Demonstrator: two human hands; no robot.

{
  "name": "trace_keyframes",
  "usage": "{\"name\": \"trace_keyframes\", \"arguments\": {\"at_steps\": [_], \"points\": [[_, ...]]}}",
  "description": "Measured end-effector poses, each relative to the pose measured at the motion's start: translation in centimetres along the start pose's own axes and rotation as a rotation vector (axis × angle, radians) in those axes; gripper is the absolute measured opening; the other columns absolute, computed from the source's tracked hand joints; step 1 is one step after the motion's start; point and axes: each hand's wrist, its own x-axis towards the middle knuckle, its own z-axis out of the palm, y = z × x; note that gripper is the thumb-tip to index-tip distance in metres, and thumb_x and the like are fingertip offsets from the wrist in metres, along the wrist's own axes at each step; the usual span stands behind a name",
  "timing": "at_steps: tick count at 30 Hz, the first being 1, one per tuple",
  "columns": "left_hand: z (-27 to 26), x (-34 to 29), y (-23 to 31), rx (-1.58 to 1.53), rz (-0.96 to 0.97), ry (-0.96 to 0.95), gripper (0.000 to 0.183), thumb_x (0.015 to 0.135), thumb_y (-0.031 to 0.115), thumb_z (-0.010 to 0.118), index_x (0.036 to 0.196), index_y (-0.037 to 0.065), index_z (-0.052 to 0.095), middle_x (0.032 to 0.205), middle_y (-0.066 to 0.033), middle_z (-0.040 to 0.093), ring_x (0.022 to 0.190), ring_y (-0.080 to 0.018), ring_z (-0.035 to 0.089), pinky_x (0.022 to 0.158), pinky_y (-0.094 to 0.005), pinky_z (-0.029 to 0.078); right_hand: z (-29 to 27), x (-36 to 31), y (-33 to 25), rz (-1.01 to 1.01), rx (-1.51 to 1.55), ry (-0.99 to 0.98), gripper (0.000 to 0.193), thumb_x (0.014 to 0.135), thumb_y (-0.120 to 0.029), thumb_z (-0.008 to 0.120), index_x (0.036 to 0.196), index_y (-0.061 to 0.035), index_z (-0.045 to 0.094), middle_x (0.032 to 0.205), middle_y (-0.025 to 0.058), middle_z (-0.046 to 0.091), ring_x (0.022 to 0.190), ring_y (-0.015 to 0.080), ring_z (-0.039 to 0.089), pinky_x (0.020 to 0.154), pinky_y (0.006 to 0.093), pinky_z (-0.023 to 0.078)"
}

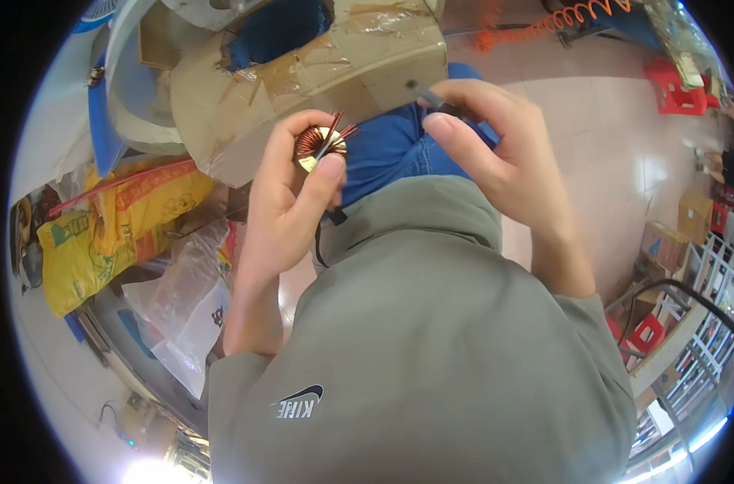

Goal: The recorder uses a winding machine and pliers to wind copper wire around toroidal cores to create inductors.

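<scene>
My left hand (292, 189) is closed on a ring-shaped coil (309, 145) wound with copper-coloured wire, pinched between thumb and fingers. The ring has a pale yellow band, and several wire ends stick up from its right side. To the right, apart from the coil, my right hand (500, 145) grips a slim dark tool (441, 103). Its grey end points up and left, toward the cardboard, and is smeared by motion, so its exact kind does not show. Both hands are above my blue trousers (391, 153).
Just ahead stands a taped cardboard box (318, 73) with a dark blue opening. Yellow plastic bags (133, 210) and a clear bag (181, 298) lie at left. An orange coiled hose (560, 24) crosses the far right; a red stool (675, 89) and cardboard boxes (665, 242) stand at right.
</scene>
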Motion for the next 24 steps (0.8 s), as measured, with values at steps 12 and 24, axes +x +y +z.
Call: {"name": "trace_keyframes", "arguments": {"at_steps": [12,24], "points": [[2.5,1.4,0.4,-0.478,0.036,0.171,0.037,0.107,0.013,0.055,0.138,-0.005,0.048,0.115,-0.0107,0.066,0.106,-0.0165,0.065,0.1,-0.0306,0.05,8.3,2.8,0.4,-0.089,0.429,0.069,0.048,0.077,-0.009,0.083,0.12,-0.0022,0.065,0.126,0.0168,0.061,0.11,0.0324,0.065,0.091,0.0376,0.055],[-1.0,5.1,0.6,-0.544,0.042,0.116,0.027,0.109,0.016,0.051,0.126,-0.004,0.055,0.1,-0.0093,0.068,0.092,-0.014,0.066,0.087,-0.0283,0.051,10.8,7.2,1.6,-0.11,0.479,0.095,0.048,0.081,-0.005,0.082,0.126,0.002,0.063,0.101,0.0085,0.071,0.087,0.0115,0.064,0.079,0.0274,0.053]]}}
